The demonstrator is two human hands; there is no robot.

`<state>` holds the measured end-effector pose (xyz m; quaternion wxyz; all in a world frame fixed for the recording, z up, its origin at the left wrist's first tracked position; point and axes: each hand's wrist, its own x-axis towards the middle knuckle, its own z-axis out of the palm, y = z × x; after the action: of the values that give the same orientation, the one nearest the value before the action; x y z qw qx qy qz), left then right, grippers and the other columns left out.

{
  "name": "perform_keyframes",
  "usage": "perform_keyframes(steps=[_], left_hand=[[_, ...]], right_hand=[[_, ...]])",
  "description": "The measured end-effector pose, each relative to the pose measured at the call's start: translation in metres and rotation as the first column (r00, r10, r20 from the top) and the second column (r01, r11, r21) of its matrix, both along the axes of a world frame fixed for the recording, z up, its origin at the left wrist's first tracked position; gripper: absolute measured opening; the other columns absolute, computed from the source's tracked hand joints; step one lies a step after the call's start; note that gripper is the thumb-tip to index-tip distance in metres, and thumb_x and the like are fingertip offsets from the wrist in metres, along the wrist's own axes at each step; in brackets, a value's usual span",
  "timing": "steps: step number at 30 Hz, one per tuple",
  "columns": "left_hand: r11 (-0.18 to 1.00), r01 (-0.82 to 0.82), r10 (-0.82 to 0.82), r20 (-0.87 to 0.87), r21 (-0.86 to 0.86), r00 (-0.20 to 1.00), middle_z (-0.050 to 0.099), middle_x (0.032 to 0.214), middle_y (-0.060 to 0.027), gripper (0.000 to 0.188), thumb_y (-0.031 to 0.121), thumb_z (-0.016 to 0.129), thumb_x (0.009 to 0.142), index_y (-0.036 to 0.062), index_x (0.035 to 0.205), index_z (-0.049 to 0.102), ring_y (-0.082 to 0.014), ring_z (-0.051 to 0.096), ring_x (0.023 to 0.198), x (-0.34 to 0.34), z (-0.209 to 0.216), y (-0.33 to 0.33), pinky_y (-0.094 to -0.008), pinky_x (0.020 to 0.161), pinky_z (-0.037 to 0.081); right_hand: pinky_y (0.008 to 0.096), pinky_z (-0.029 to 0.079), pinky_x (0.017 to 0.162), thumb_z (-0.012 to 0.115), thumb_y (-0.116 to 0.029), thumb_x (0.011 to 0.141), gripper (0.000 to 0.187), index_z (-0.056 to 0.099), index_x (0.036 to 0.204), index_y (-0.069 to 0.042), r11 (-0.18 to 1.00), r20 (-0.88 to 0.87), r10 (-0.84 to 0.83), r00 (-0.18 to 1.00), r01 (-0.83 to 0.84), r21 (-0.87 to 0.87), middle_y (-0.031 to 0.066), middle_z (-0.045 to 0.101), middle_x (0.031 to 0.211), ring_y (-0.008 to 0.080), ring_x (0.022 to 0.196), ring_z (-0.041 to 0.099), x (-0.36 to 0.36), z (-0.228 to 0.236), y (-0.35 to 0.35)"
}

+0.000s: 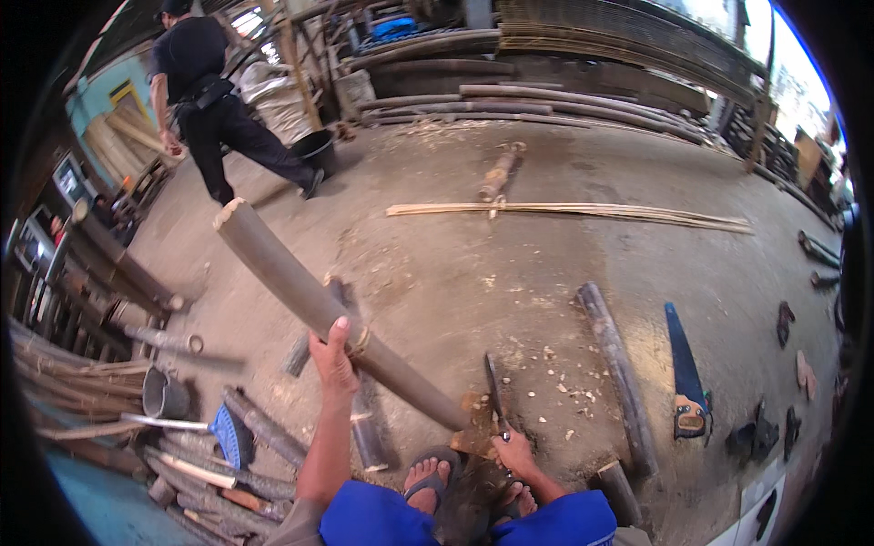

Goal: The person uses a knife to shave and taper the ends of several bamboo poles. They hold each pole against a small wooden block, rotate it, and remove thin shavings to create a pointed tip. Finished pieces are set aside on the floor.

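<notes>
Observed from beside the worker, with twelve o'clock straight ahead: the left hand (334, 362) is clasped on a thick bamboo pole (291, 282), thumb visible along the upper side, remaining fingers mostly hidden behind it. The right hand (517, 452) is closed about the handle of a long-bladed knife (494, 391), its tip directed between eleven and twelve. On handling, my judgement is as follows: the pole's low end should bear squarely on the wooden block (475, 443) before any force is applied; the left grip should sit well up the pole, clear of the blade's path; strokes should be short and directed away from the sandalled feet (428, 487), which stand near the block. As to position, the pole passes through the left hand itself, its ragged upper end out toward eleven o'clock and its lower end at four, over or just beside the block; whether it touches cannot be confirmed. From the right hand, that lower end lies near, at about ten. A dark pole (617, 378) and, farther out, a handsaw (683, 359) lie on the floor at two.
</notes>
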<state>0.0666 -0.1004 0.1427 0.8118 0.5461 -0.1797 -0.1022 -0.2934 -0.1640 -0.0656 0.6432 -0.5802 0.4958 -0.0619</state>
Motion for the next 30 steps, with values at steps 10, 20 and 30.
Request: perform_keyframes(steps=[10,20,30], left_hand=[[0.984,-0.173,0.159,-0.211,-0.052,0.965,0.064,0.095,-0.0114,0.049,0.043,0.069,0.093,0.0043,0.119,0.053,-0.0273,0.068,0.084,-0.014,0.001,-0.002,-0.0434,0.078,0.058],[0.996,-0.061,0.075,-0.218,0.069,0.973,0.065,0.097,-0.0128,0.059,0.051,0.068,0.091,0.0027,0.122,0.054,-0.0292,0.067,0.091,-0.039,-0.03,-0.007,-0.0466,0.085,0.057],[0.979,-0.167,0.191,-0.252,0.115,0.949,0.062,0.108,-0.0178,0.068,0.053,0.067,0.088,0.0012,0.129,0.05,-0.0321,0.064,0.103,-0.008,-0.029,0.001,-0.0486,0.089,0.055]], right_hand=[[0.0378,0.045,0.043,0.058,-0.021,0.095,0.037,0.057,0.063,-0.003,0.977,0.05,-0.158,0.986,0.163,-0.14,0.0074,0.057,0.05,0.0193,0.041,0.056,-0.004,-0.035,0.022],[0.0401,0.052,0.053,0.063,-0.026,0.096,0.046,0.054,0.134,-0.003,0.996,-0.029,-0.088,0.996,0.088,0.016,0.0096,0.065,0.068,0.0223,0.055,0.064,-0.015,-0.005,0.022],[0.0567,0.052,0.071,0.067,-0.037,0.092,0.04,0.063,0.101,0.002,0.908,-0.307,0.053,0.95,-0.173,-0.381,0.0317,0.067,0.081,0.0522,0.081,0.068,-0.037,0.024,0.008]])
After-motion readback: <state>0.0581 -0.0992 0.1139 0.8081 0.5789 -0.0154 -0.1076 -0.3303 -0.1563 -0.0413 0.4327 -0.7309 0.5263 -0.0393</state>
